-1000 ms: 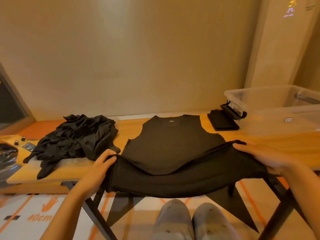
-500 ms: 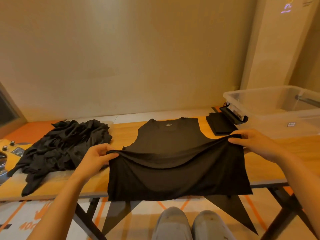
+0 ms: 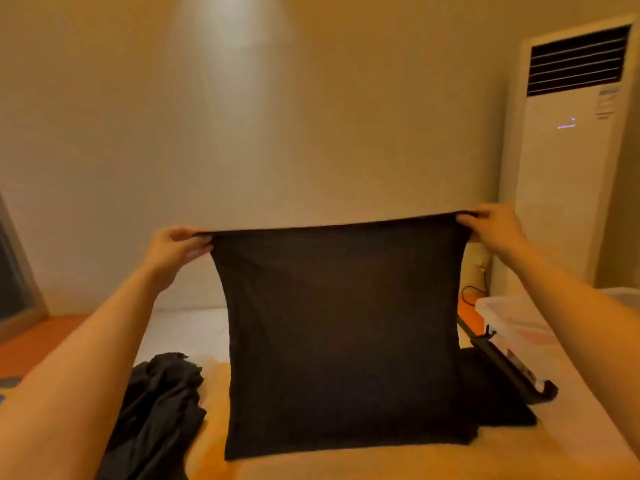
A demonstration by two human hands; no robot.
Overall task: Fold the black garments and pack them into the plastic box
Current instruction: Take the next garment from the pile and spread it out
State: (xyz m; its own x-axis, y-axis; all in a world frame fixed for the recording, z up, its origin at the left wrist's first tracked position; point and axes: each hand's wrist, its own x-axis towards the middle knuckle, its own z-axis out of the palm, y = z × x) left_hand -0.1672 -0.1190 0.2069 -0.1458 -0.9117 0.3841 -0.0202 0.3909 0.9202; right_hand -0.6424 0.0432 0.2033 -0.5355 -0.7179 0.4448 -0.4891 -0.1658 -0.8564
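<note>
A black sleeveless top [image 3: 341, 337] hangs upright in front of me, stretched flat, its lower edge touching the wooden table [image 3: 381, 462]. My left hand [image 3: 173, 249] pinches its upper left corner. My right hand [image 3: 491, 228] pinches the upper right corner. A heap of unfolded black garments [image 3: 156, 410] lies on the table at the lower left. A folded black garment [image 3: 495, 389] lies to the right, partly hidden behind the held top. The clear plastic box [image 3: 512, 317] stands at the right edge; my right forearm covers part of it.
A black clip-like handle [image 3: 512, 372] sticks out from the box's near side. A tall white air conditioner [image 3: 568, 150] stands at the back right against the beige wall. An orange floor strip [image 3: 45, 337] shows at the left.
Both hands have raised the hem of the top from table height to well above it, so the garment now hangs vertically. The view has tilted upward.
</note>
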